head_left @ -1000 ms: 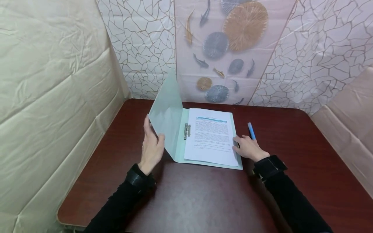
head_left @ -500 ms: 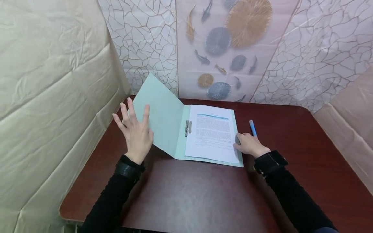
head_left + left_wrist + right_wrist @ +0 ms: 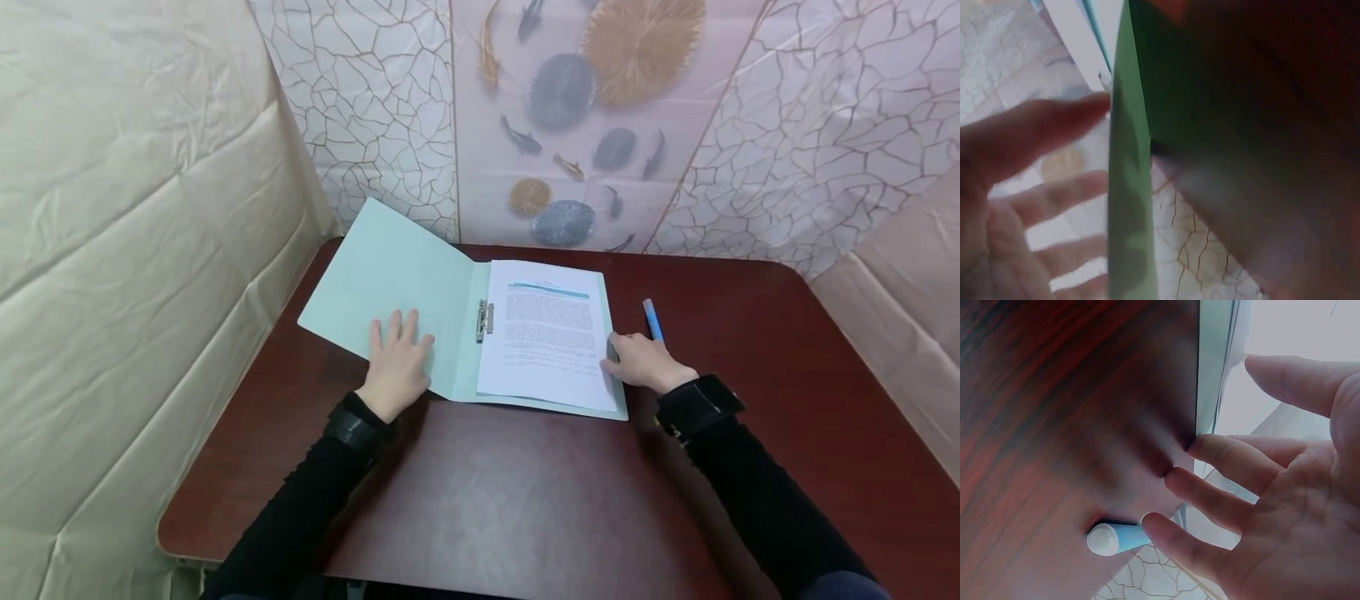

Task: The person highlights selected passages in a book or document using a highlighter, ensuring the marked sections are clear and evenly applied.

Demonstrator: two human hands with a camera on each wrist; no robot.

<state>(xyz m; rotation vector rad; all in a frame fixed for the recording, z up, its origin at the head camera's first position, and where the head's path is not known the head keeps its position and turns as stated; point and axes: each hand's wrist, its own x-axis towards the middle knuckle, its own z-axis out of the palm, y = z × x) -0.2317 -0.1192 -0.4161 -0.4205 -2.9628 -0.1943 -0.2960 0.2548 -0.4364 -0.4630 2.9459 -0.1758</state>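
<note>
A pale green file folder (image 3: 405,271) lies spread on the table, its left cover slightly raised off the tabletop. White printed sheets (image 3: 547,333) rest on its right half, beside a metal clip (image 3: 484,321) at the spine. My left hand (image 3: 397,367) presses on the cover's lower part with fingers spread; in the left wrist view its fingertips meet the green cover (image 3: 1129,187). My right hand (image 3: 645,362) rests at the folder's right edge, fingers extended, fingertips touching the table in the right wrist view. Just beyond those fingers lies a blue pen (image 3: 653,320).
The dark red-brown table (image 3: 480,500) has rounded corners. Behind it hangs a patterned cloth (image 3: 562,142) with fish and round motifs. Cream quilted fabric (image 3: 150,250) stands along the left side, and pinkish fabric (image 3: 900,308) along the right.
The folder's cover has swung from nearly upright down to the left. My left hand let go of its edge, moved left, then came back onto the cover. The right hand stayed in place.
</note>
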